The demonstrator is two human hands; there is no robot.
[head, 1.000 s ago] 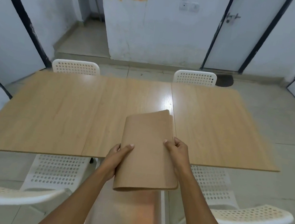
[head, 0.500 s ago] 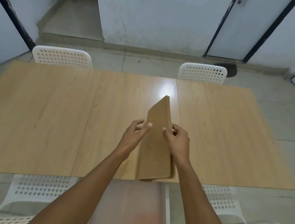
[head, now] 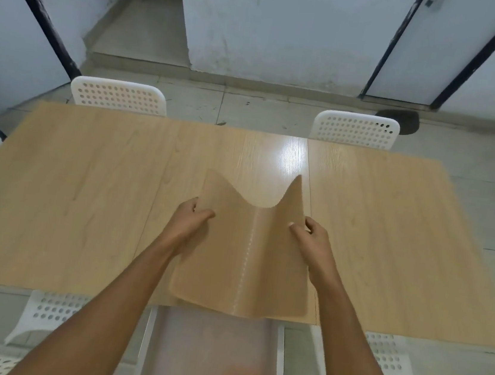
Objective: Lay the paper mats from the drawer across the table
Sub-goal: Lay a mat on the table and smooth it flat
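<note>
both hands hold the brown paper mat (head: 245, 249) above the near middle of the wooden table (head: 82, 198). left hand (head: 188, 223) pinches the mat's left edge, thumb on top; right hand (head: 311, 242) pinches the right edge the same way. the mat is opened along a central crease, its far edge sagging in the middle with both far corners raised. its near edge overhangs the table edge, above the open drawer (head: 213, 354). white perforated chairs (head: 117, 95) stand on the far side
</note>
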